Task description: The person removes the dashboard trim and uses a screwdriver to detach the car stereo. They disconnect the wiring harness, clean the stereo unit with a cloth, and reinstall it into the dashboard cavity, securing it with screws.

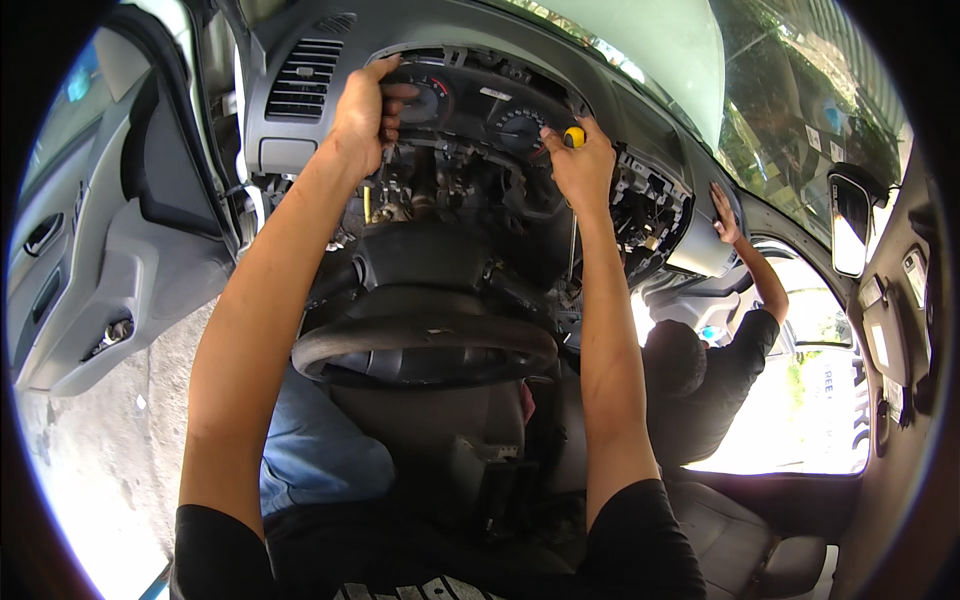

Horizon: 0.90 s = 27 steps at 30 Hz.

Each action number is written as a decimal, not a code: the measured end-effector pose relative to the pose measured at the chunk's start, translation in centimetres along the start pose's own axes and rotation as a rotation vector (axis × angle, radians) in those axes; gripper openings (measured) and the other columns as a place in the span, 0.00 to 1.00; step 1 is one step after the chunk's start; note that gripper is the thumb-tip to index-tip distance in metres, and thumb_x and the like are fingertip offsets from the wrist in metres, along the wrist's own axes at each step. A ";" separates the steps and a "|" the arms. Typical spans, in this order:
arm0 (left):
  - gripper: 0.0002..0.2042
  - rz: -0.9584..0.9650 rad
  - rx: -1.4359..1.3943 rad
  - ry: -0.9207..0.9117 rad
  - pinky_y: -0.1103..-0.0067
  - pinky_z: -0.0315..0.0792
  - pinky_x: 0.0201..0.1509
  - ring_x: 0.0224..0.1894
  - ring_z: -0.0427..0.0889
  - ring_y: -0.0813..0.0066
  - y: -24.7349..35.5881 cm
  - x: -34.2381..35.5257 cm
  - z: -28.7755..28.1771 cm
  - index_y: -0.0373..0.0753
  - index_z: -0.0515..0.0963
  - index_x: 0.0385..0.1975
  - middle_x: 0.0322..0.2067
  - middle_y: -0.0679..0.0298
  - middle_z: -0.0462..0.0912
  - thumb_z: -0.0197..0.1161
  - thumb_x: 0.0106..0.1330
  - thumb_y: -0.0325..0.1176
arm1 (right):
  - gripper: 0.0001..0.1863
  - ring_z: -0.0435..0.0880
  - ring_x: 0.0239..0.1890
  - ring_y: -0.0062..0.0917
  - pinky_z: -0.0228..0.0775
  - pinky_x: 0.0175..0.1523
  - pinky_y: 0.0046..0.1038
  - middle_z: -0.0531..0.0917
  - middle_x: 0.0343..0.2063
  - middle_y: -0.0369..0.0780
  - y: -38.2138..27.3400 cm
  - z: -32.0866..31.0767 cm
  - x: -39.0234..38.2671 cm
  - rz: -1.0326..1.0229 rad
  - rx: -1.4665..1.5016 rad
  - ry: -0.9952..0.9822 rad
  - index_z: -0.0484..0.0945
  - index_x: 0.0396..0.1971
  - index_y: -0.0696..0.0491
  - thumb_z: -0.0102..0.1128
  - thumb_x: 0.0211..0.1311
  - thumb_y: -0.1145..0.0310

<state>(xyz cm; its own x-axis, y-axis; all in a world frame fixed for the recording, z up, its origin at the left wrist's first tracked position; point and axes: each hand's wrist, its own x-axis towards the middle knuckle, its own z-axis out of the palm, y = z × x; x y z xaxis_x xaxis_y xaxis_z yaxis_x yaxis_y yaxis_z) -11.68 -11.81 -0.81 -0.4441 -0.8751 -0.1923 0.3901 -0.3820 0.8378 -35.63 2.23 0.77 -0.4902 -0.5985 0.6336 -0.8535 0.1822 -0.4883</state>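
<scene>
An instrument cluster [480,105] with round dials sits in the dashboard opening, its trim surround off. My left hand [366,112] grips the cluster's left end, thumb at the top edge and fingers curled over its face. At the right end, my right hand [583,165] holds a screwdriver [574,137] with a yellow and black handle, its shaft pointing down beside my wrist. The thumb and fingers of that hand also touch the cluster's right side. Whether the cluster is loose, I cannot tell.
The steering wheel [425,340] stands below, between my forearms. Wires and brackets show in the open dashboard [650,205] to the right. A co-worker [700,375] leans in from the passenger side, a hand [725,213] on the dashboard. The driver's door [110,250] is open at left.
</scene>
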 end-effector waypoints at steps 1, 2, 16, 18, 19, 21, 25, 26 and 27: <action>0.23 -0.026 0.060 -0.008 0.81 0.55 0.26 0.20 0.58 0.83 0.5 0.2 0.3 0.40 0.79 0.31 0.20 0.76 0.65 0.56 0.70 0.56 | 0.19 0.87 0.39 0.48 0.76 0.48 0.39 0.88 0.34 0.52 0.0 0.1 0.1 -0.032 0.041 0.012 0.82 0.43 0.60 0.75 0.56 0.64; 0.22 -0.058 0.093 -0.012 0.81 0.53 0.23 0.19 0.58 0.83 0.9 0.5 0.7 0.40 0.79 0.31 0.20 0.75 0.65 0.56 0.69 0.56 | 0.19 0.86 0.38 0.49 0.75 0.47 0.40 0.87 0.32 0.52 0.1 0.1 0.2 -0.070 0.059 0.035 0.81 0.40 0.60 0.76 0.56 0.63; 0.13 -0.123 -0.172 -0.193 0.85 0.48 0.19 0.15 0.53 0.88 2.2 0.5 1.2 0.42 0.72 0.32 0.16 0.79 0.59 0.62 0.74 0.42 | 0.16 0.81 0.25 0.37 0.73 0.37 0.33 0.84 0.24 0.49 -0.7 -0.2 -0.9 -0.117 0.091 0.250 0.83 0.38 0.59 0.78 0.57 0.66; 0.14 -0.098 -0.111 -0.181 0.85 0.48 0.19 0.15 0.53 0.87 2.1 0.0 1.4 0.43 0.72 0.30 0.16 0.79 0.59 0.62 0.73 0.44 | 0.15 0.85 0.27 0.39 0.75 0.39 0.31 0.87 0.27 0.49 -0.6 -0.8 -1.4 -0.129 0.098 0.272 0.85 0.41 0.57 0.78 0.56 0.67; 0.14 -0.102 -0.059 -0.153 0.84 0.47 0.19 0.15 0.54 0.87 2.0 -0.4 1.1 0.43 0.72 0.30 0.16 0.78 0.60 0.63 0.72 0.46 | 0.15 0.86 0.28 0.37 0.76 0.40 0.31 0.87 0.28 0.48 -0.7 -1.0 -1.7 -0.125 0.107 0.242 0.85 0.41 0.57 0.78 0.57 0.67; 0.16 -0.118 0.059 -0.074 0.83 0.47 0.19 0.15 0.54 0.87 2.1 -0.9 0.5 0.44 0.73 0.29 0.17 0.78 0.60 0.63 0.70 0.50 | 0.15 0.87 0.30 0.33 0.76 0.41 0.30 0.88 0.29 0.47 -1.1 -1.6 -2.4 -0.088 0.139 0.185 0.85 0.41 0.57 0.77 0.58 0.66; 0.24 -0.205 0.218 -0.065 0.86 0.45 0.14 0.10 0.52 0.89 2.4 -0.8 0.1 0.47 0.69 0.26 0.13 0.80 0.58 0.67 0.63 0.61 | 0.16 0.85 0.30 0.32 0.75 0.42 0.30 0.88 0.30 0.46 -1.7 -2.7 -4.5 -0.146 0.058 0.220 0.85 0.41 0.57 0.78 0.57 0.65; 0.23 -0.210 0.245 -0.060 0.86 0.45 0.12 0.09 0.51 0.90 2.2 -0.9 0.3 0.46 0.68 0.26 0.12 0.80 0.58 0.67 0.62 0.59 | 0.16 0.84 0.30 0.32 0.75 0.42 0.30 0.88 0.31 0.45 -1.7 -2.9 -5.0 -0.097 0.076 0.182 0.85 0.42 0.56 0.78 0.57 0.65; 0.23 -0.215 0.237 -0.069 0.86 0.45 0.12 0.09 0.51 0.90 2.2 -0.9 0.4 0.46 0.68 0.26 0.12 0.80 0.58 0.67 0.62 0.59 | 0.16 0.83 0.30 0.32 0.74 0.42 0.30 0.88 0.30 0.45 -1.7 -3.0 -5.3 -0.080 0.105 0.165 0.85 0.42 0.56 0.78 0.57 0.65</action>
<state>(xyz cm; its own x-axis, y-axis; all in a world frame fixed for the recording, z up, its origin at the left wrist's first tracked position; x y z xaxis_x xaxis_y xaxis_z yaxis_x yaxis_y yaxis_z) -10.74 -11.72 1.46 -0.5529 -0.7566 -0.3490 0.0864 -0.4687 0.8791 -32.11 7.47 0.01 -0.4513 -0.4703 0.7584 -0.8720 0.0520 -0.4867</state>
